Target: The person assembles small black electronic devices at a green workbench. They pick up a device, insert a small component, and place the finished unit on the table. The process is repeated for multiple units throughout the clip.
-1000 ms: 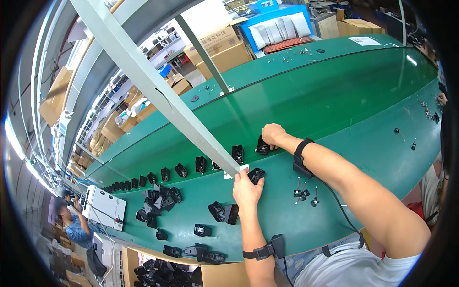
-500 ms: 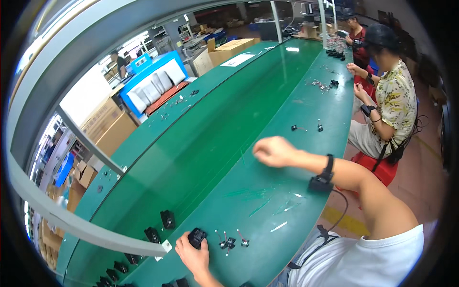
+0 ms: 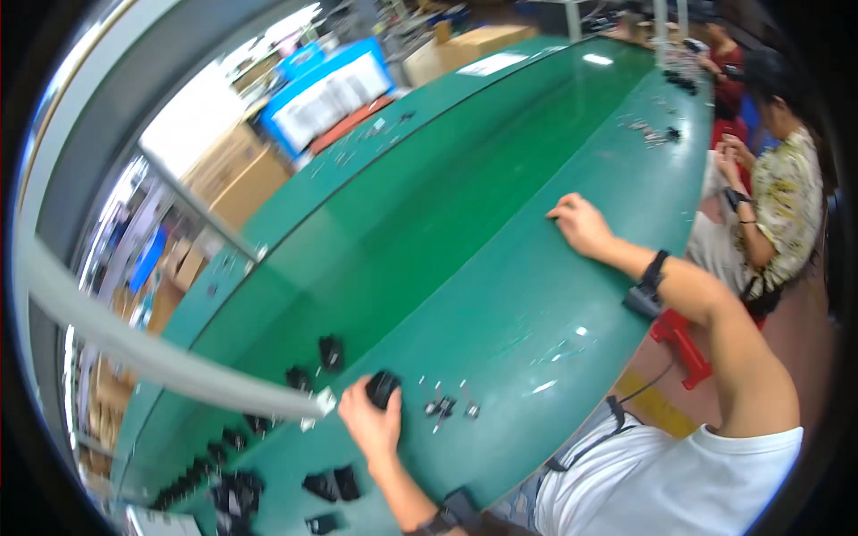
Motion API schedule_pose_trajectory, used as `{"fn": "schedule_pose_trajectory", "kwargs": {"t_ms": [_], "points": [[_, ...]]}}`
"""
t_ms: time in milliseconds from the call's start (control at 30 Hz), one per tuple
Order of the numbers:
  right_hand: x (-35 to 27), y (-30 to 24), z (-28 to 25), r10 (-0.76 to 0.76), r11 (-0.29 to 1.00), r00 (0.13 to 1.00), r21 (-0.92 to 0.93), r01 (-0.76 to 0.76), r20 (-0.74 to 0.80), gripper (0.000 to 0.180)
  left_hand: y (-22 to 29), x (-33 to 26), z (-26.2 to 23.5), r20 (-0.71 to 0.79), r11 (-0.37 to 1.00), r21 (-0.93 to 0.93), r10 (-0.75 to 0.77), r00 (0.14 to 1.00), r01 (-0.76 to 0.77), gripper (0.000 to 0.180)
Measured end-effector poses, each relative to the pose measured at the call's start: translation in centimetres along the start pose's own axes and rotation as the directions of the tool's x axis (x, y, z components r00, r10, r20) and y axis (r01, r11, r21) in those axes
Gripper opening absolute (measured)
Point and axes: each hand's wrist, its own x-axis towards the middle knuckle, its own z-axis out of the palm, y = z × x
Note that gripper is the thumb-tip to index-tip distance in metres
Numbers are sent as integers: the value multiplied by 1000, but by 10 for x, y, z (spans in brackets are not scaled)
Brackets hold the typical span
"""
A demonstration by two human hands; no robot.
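My left hand is closed round a black plastic housing at the near side of the green bench. Just right of it lie several small black parts with thin wire leads, one of them a little apart. My right hand is stretched far forward over the bench, its fingers curled together. A dark speck shows at its fingertips, too small to name. Two small black parts that lay in that area are not visible now.
Black housings stand in a row along the green strip, near a grey post. More black pieces lie by my left forearm. Clear slivers lie mid-bench. A co-worker sits at the right, near wired parts.
My right hand has moved forward and right along the bench, its fingers now closed. The left hand keeps hold of the black housing. The whole view has shifted, showing more pieces at lower left.
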Motion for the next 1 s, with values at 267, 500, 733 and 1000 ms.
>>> {"fn": "schedule_pose_trajectory", "kwargs": {"t_ms": [267, 500, 733, 1000], "points": [[-12, -145, -16, -69, 722, 881, 633, -279, 467, 22, 24, 10, 9, -54, 974, -219, -65, 996, 52, 49], [-46, -243, 35, -380, 479, 757, 814, -330, 531, 21, 34, 10, 0, 97, 883, -445, -120, 988, 151, 56], [-46, -225, 32, -199, 151, 699, 726, -671, 687, 16, 39, 13, 4, 224, 778, -578, -138, 965, 245, 58], [-42, -221, 21, -244, -8, 640, 658, -753, 729, 24, 44, 6, 12, 342, 668, -709, 45, 938, 226, 61]]}}
